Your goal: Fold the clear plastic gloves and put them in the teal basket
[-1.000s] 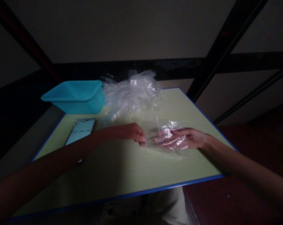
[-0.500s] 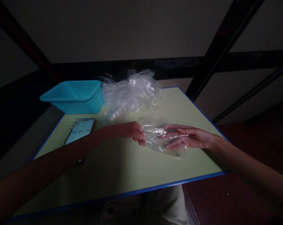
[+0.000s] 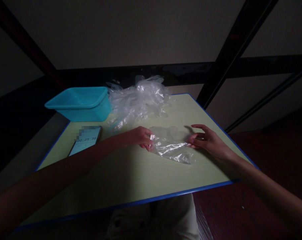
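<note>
A thin, clear plastic glove point(image 3: 169, 146) is stretched flat just over the table, wrinkled and shiny along its near side. My left hand point(image 3: 142, 137) pinches its left end between thumb and fingers. At the right end, the thumb and a finger of my right hand point(image 3: 206, 140) grip the edge, while the index finger sticks out above. Behind them lies a loose heap of similar clear plastic gloves point(image 3: 143, 96), some with finger shapes showing.
A turquoise plastic basin point(image 3: 91, 113) stands at the back left, against the heap. A phone point(image 3: 87, 140) showing a timer lies in front of it, partly behind my left forearm. The pale table point(image 3: 141, 180) has a blue edge; a dark-framed wall rises behind.
My right hand has drawn back from behind the plastic and now pinches its right edge. The glove is spread flatter between my hands. My left hand keeps its hold, nearly in place.
</note>
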The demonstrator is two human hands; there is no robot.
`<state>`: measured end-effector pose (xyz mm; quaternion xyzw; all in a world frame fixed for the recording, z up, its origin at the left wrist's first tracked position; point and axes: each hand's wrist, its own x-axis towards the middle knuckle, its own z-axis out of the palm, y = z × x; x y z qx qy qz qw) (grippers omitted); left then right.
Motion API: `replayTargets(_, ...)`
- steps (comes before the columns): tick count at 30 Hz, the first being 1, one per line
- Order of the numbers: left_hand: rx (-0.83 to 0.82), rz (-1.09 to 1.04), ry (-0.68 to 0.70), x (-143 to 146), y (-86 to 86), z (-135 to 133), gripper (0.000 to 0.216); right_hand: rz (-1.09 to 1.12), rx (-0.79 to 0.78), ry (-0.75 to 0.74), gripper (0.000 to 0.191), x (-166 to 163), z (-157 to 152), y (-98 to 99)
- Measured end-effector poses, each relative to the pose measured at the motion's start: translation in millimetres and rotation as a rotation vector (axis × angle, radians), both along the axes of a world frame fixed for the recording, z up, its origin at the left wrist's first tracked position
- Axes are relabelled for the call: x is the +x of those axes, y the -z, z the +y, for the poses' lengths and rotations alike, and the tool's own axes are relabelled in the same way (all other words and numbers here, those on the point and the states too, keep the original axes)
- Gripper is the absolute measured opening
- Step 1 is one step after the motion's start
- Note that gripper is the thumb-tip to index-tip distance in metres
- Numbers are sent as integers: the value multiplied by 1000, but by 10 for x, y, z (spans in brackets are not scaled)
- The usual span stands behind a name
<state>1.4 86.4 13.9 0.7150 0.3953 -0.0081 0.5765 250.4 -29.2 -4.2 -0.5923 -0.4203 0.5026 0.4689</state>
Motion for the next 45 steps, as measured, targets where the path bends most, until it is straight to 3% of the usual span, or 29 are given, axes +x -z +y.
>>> replayTargets(7,98,-17,-129,-56,66,-136,54,-19,-1,64,73,-53,-208,-63)
replayTargets(12,150,-26,-227,-38,68,-249,62,-99,31,1,87,-82,-345,-82)
replayTargets(20,254,-105,-237,-47,155,-307,62,-168,141,34,106,-201,-528,3)
replayTargets(29,258,-96,-239,-37,144,-314,57,-264,167,-6,92,-235,-528,177)
replayTargets(45,278,-89,-217,-21,157,-385,64,-531,184,-27,78,-278,-483,102)
